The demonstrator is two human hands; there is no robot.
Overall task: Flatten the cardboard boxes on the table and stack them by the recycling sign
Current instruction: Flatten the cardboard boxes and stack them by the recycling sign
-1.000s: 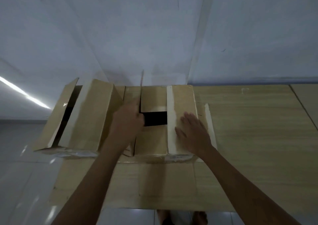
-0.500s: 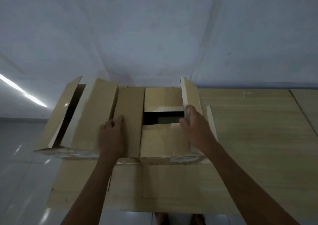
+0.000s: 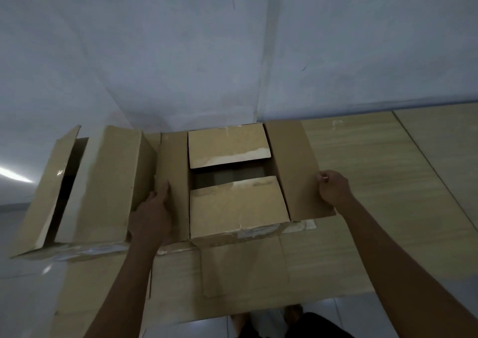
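Right hand's fingers point(image 3: 322, 179) curled under flap edge, left box point(image 3: 103, 190) interior dark, feet point(image 3: 292, 311) partly cut off

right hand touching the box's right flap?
Touching. The head view shows the right hand gripping the outer edge of the opened right flap, fingers curled over it with no gap.

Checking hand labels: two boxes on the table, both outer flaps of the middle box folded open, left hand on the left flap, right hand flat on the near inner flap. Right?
Not quite. In the head view the right hand pinches the outer edge of the right flap, not the near inner flap. The left hand does rest on the left flap.
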